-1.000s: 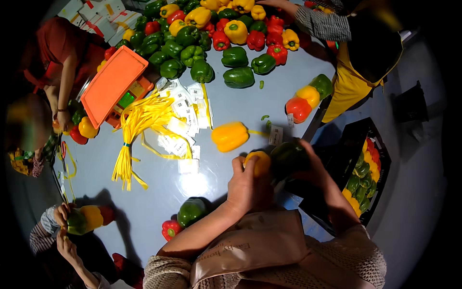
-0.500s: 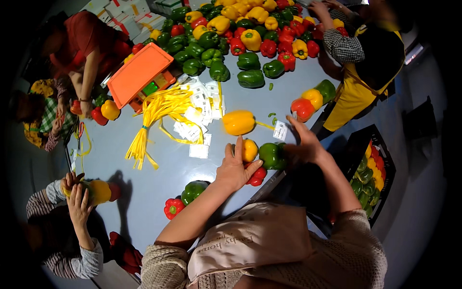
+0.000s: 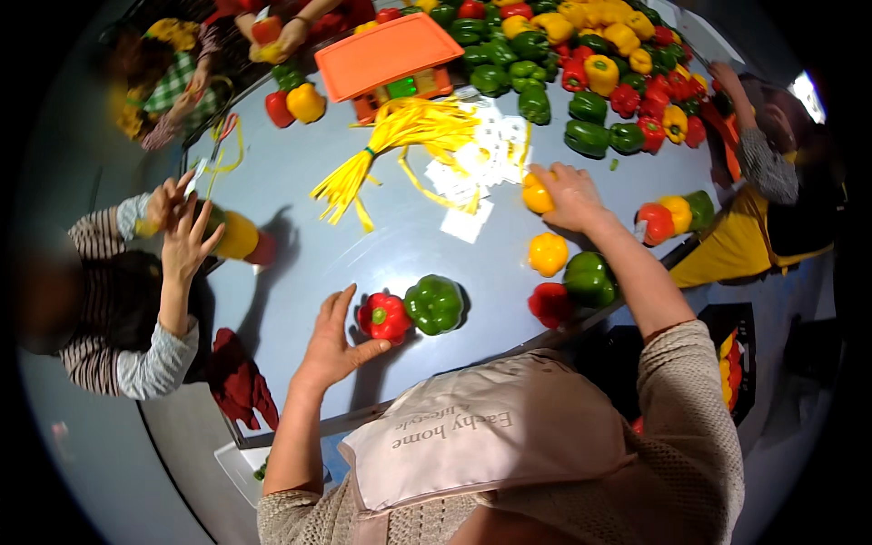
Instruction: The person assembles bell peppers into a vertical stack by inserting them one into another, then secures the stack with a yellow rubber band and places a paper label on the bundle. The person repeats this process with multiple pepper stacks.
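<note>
My right hand (image 3: 574, 198) reaches over the table with its fingers closed round a yellow bell pepper (image 3: 537, 194); the hand hides part of it. My left hand (image 3: 331, 347) is beside a red bell pepper (image 3: 382, 318), thumb at its near edge and fingers apart. Against that pepper's right side sits a green bell pepper (image 3: 434, 304). Below my right wrist are another yellow pepper (image 3: 548, 254), a green pepper (image 3: 590, 279) and a red pepper (image 3: 550, 305), close together near the table edge.
A bundle of yellow ribbons (image 3: 381, 150) with white tags (image 3: 495, 150) lies mid-table, near an orange scale (image 3: 391, 56). Peppers are heaped (image 3: 609, 54) at the back. Co-workers stand left and right; a person at left holds a row of peppers (image 3: 238, 236).
The view has swung right and forward. My right hand has taken hold of the yellow pepper that lay by the tags. My left hand has left the right-hand peppers for the red one at left.
</note>
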